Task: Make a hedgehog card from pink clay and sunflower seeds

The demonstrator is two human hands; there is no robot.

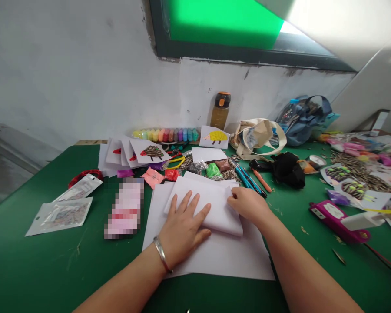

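A white sheet of paper (221, 219), folded over with a rounded crease toward me, lies on a stack of white paper (247, 261). My left hand (185, 226), with a silver bracelet at its wrist, rests flat on the folded sheet, fingers spread. At the sheet's right side my right hand (247, 202) is closed, thumb and curled fingers pinching the paper's edge. Just beyond the paper are small bags of green clay (214, 171), red clay (171, 174) and brown clay (223, 164). Blue pens (247, 179) lie close to my right hand.
Hedgehog cards (150, 151) stand at the back left, before a row of coloured clay (166, 134). A bottle (220, 111), a cream bag (259, 137) and a blue bag (308, 121) line the wall. A magenta glue gun (337, 219) lies right; silvery packets (63, 214) lie left.
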